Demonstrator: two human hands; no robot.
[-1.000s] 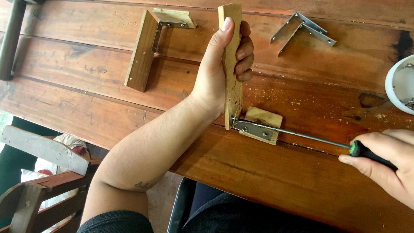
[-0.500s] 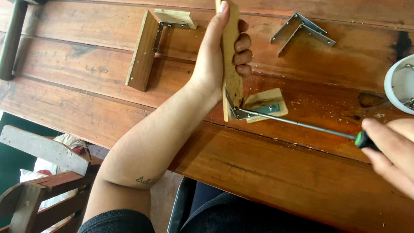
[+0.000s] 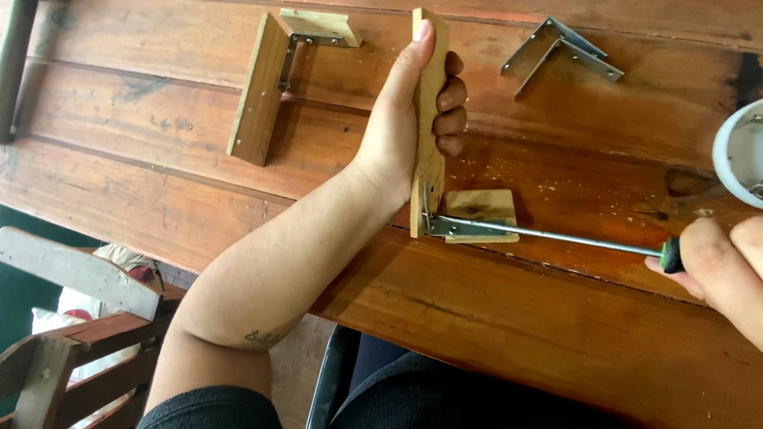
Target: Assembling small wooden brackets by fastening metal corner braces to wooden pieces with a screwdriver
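My left hand point(image 3: 408, 125) grips a long wooden strip point(image 3: 434, 81) standing on edge on the wooden table point(image 3: 171, 196). A small wooden block point(image 3: 483, 207) lies flat against the strip's near end, joined to it by a metal corner bracket point(image 3: 454, 230). My right hand point(image 3: 753, 275) holds the green and black handle of a screwdriver point(image 3: 572, 240). Its long shaft runs left across the block, with the tip at the bracket by the strip.
A second strip with block and bracket point(image 3: 269, 85) lies to the left. A hammer point(image 3: 13, 35) rests at the far left. Two loose metal brackets point(image 3: 556, 55) lie at the back. A white bowl point(image 3: 755, 151) of metal hardware stands at the right. A wooden chair point(image 3: 68, 325) stands below the table edge.
The strip and block assembly tilted up half a second ago and now lies back down, with the block flat. My right hand and the screwdriver shifted slightly right, and the tip is back at the bracket.
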